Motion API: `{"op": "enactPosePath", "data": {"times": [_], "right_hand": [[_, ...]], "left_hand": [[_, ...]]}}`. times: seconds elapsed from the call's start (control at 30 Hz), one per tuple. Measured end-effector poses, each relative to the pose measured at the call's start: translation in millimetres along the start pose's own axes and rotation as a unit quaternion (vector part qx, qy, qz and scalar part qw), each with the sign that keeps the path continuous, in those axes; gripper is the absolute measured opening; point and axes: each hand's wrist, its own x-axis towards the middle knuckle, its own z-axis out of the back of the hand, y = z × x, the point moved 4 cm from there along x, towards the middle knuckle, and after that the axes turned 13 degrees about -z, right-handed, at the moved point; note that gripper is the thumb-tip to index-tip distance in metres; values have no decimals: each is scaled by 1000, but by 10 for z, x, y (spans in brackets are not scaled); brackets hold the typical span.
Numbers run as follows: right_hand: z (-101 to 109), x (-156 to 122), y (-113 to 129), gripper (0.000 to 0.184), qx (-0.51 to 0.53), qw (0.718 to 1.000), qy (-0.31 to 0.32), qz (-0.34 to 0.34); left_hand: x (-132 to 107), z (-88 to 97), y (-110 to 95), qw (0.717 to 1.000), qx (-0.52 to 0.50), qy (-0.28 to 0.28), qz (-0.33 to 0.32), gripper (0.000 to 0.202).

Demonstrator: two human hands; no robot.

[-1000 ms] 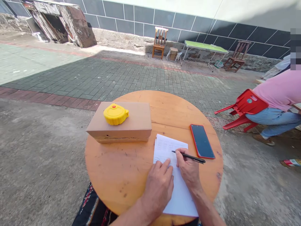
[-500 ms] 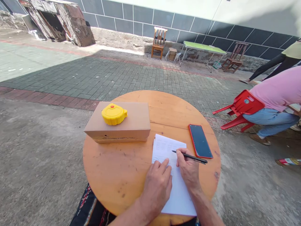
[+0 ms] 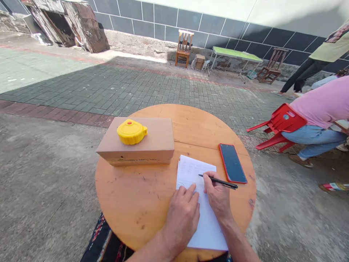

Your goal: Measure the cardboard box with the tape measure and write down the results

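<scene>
Fingers of the right hand grasp a black pen, its tip over the written part of the white paper; I cannot tell whether it touches. I see the left hand lying unclenched on that paper, holding nothing. On the round bench, a phone sits beside the paper, and a yellow case rests on a cardboard box.

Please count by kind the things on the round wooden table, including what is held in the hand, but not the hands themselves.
Cardboard box: 1
Yellow tape measure: 1
Smartphone: 1
Black pen: 1
White paper stack: 1 (sheets not countable)
Total: 5
</scene>
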Motion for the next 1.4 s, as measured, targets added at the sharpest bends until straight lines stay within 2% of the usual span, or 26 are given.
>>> {"op": "enactPosePath", "data": {"times": [0.17, 0.67, 0.9, 1.0, 1.1, 1.2, 1.3, 1.4], "right_hand": [[3, 0, 26, 23, -15, 1000, -14, 7], [16, -10, 23, 21, -4, 1000, -3, -3], [80, 5, -27, 23, 121, 992, -34, -16], [141, 15, 20, 26, 117, 992, -38, -14], [273, 24, 92, 30, 66, 997, -42, 20], [395, 7, 157, 34, -68, 988, -38, 136], [386, -52, 137, 41, -263, 930, -10, 256], [322, -105, 27, 46, -387, 872, 2, 301]], "left_hand": [[9, 19, -3, 1000, 2, 1, -2, 19], [12, 14, 6, 1000, 0, 14, 3, 20], [6, 1, 5, 1000, 0, 5, 0, 21], [7, 8, 7, 1000, 2, 1, -1, 21], [4, 20, 1, 1000, 5, -3, -7, 21], [-1, 24, -5, 1000, 6, -8, -10, 21], [-7, 18, -4, 1000, 5, -12, -5, 21], [-11, 14, -1, 1000, 4, -18, -1, 21]]}}
